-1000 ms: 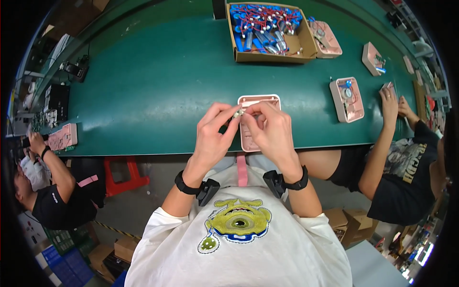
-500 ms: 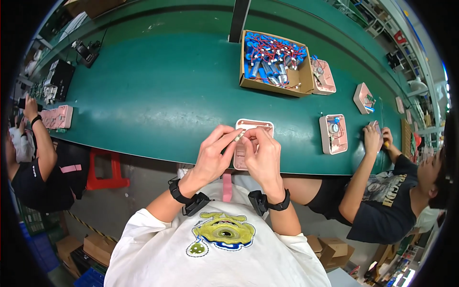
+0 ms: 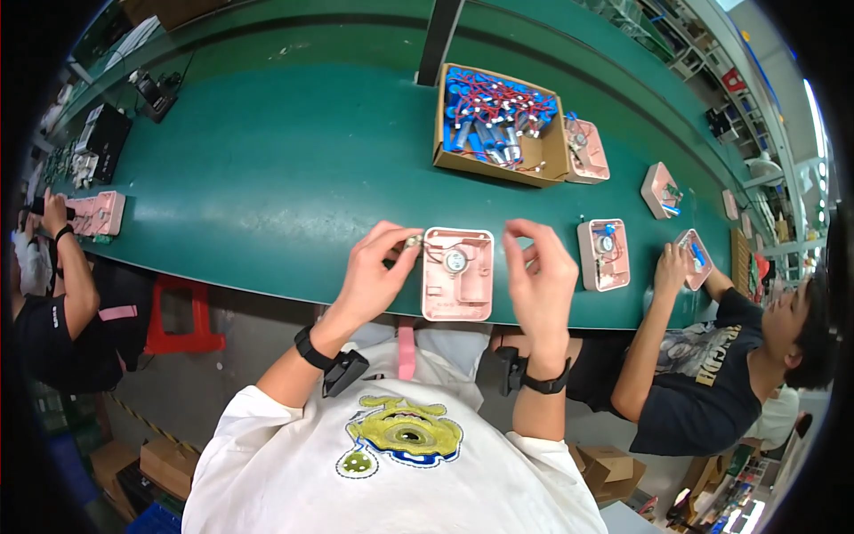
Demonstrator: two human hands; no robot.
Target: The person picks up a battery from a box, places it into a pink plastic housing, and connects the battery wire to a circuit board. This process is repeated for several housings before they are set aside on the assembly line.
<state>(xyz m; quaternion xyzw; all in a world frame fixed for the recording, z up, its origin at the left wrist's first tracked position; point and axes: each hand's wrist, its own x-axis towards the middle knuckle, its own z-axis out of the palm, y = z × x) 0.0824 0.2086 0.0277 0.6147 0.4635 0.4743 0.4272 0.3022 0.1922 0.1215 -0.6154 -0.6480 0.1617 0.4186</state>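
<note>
On the bench right in front of me lies a pink plastic housing (image 3: 480, 289) with its hollow side up. A round silver speaker (image 3: 455, 261) sits inside it, with thin dark wires running toward the upper left corner. There my left hand (image 3: 369, 271) pinches a small circuit board (image 3: 414, 241) between thumb and fingertips, just off the housing's left edge. My right hand (image 3: 544, 271) hovers right of the housing, touching nothing. Its fingers are loosely bent and apart from the thumb, and I see nothing in them.
A cardboard box (image 3: 503, 172) of blue batteries with red wires stands farther back, beside another pink housing (image 3: 590, 160). More pink housings (image 3: 605, 258) lie to the right, where a co-worker (image 3: 694, 374) handles one. Another co-worker (image 3: 67, 311) sits far left near a red stool (image 3: 182, 319).
My hands have parted: the right has let go and moved right, while the left has carried the circuit board leftward. The speaker in the housing is now uncovered.
</note>
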